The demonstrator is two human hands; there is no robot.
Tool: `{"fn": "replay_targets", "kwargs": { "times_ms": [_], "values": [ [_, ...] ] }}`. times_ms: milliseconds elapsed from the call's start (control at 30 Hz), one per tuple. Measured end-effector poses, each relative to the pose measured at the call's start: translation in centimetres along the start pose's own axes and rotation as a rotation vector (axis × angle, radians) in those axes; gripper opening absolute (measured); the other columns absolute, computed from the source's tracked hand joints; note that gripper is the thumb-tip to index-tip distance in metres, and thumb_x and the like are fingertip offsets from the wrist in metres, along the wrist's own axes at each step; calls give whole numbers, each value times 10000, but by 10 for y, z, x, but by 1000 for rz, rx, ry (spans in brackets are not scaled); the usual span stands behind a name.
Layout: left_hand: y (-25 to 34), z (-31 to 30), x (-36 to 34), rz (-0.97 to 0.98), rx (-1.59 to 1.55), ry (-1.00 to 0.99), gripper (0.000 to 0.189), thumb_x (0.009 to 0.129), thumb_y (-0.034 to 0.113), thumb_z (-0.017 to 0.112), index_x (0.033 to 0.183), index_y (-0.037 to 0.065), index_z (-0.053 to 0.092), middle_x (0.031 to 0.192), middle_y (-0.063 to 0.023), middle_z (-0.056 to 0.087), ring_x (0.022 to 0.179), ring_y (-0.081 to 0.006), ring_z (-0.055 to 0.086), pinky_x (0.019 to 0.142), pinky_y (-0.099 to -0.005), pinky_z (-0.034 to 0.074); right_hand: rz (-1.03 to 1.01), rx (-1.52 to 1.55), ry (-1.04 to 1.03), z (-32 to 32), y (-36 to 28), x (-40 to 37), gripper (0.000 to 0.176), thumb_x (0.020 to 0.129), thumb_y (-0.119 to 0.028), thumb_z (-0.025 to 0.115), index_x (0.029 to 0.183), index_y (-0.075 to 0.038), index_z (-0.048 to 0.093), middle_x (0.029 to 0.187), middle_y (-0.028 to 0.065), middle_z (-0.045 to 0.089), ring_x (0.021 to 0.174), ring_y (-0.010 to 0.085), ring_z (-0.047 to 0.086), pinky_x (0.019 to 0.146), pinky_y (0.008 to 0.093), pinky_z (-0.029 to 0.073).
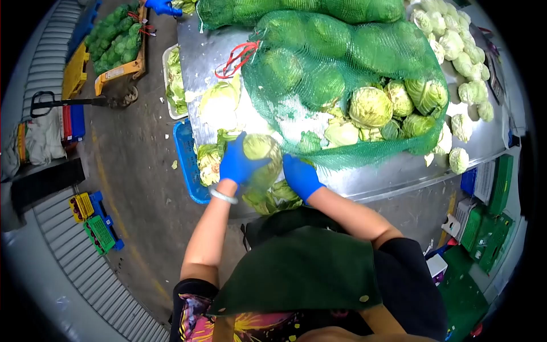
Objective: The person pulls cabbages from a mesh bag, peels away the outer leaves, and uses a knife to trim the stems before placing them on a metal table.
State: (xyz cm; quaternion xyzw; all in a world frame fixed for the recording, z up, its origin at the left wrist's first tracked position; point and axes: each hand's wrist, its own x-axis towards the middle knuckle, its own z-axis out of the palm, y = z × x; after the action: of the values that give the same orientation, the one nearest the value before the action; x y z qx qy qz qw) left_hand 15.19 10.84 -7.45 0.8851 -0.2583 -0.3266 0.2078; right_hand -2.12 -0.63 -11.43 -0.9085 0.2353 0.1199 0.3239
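A green cabbage (pixel 263 154), slightly blurred, is between my two blue-gloved hands at the near edge of the metal table. My left hand (pixel 242 164) grips its left side, with the thumb across the front. My right hand (pixel 300 175) is against the right side, its fingertips partly hidden. Loose green leaves (pixel 279 198) lie just below the cabbage. Beside my left hand are trimmed leaves (pixel 209 162) above a blue crate (pixel 183 162). To the right, an open green mesh bag (pixel 319 114) contains several cabbages (pixel 371 106).
Several pale peeled cabbages (pixel 453 44) sit along the right of the metal table (pixel 370 181). Another full mesh bag (pixel 302 10) lies at the back. A co-worker's gloved hand (pixel 163 7) shows at top left. A white bin (pixel 175 85) of leaves and a pallet jack handle (pixel 68 102) are left.
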Motion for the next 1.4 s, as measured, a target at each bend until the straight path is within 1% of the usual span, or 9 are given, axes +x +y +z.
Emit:
{"fn": "replay_targets", "kwargs": {
  "times_ms": [233,433,500,567,733,867,967,1233,1400],
  "values": [
    [-10,5,-9,74,-56,72,1042,631,464,881,1434,11,396,1350,-274,497,1255,-400,497,1042,-426,429,-202,-32,284,83,56,26,202,918,-62,457,1103,-35,536,811,176,635,680,341,657,610,458,528],
    [-70,38,-80,238,-563,142,1160,650,236,913,1521,15,180,1433,-194,405,1302,-285,447,1096,-391,397,-49,153,100,62,87,-14,203,944,-225,498,1065,-84,579,848,194,671,737,402,651,669,512,516],
    [-44,50,-101,-311,-1072,214,1092,699,193,882,1517,8,182,1425,-190,403,1292,-271,448,1075,-381,415,-9,259,63,57,81,-20,209,937,-248,522,1054,-87,584,817,199,666,731,405,646,668,514,513],
    [-26,73,-101,-308,-1009,439,1002,738,107,830,1514,29,202,1391,-169,437,1262,-261,465,1041,-375,438,-74,239,177,56,75,-15,204,934,-263,534,1020,-92,605,812,210,662,740,414,637,675,521,507],
    [-52,52,-103,-153,-1275,87,942,728,26,766,1524,86,266,1399,-162,461,1280,-267,468,1043,-354,434,19,252,366,4,91,20,275,945,-306,550,1060,-72,637,969,174,683,891,362,659,763,449,524],
    [-40,48,-89,-16,-1185,-143,937,721,29,759,1528,88,286,1407,-147,469,1269,-245,485,1020,-343,455,-404,390,174,-48,54,-7,303,971,-288,550,1237,-159,614,1050,124,675,913,351,662,812,402,534],
    [-41,87,-63,2,-1046,116,832,757,69,768,1483,52,361,1343,-132,540,1163,-227,574,947,-318,500,-447,305,112,-41,38,-7,381,979,-299,537,1352,-219,547,1191,113,613,936,354,654,822,414,527],
    [-33,101,-55,-23,-856,177,882,710,265,872,1417,4,413,1375,-187,489,1255,-258,494,1024,-361,448,45,223,81,0,69,64,355,999,-341,448,1285,-158,550,1203,170,588,1012,390,616,850,453,509],
    [-44,120,-65,-16,-940,362,844,747,218,849,1421,-11,395,1385,-169,473,1265,-254,469,1052,-351,411,-137,190,182,-33,42,9,339,983,-298,494,1275,-147,578,1136,146,619,935,357,645,803,456,518]
  ]
}}
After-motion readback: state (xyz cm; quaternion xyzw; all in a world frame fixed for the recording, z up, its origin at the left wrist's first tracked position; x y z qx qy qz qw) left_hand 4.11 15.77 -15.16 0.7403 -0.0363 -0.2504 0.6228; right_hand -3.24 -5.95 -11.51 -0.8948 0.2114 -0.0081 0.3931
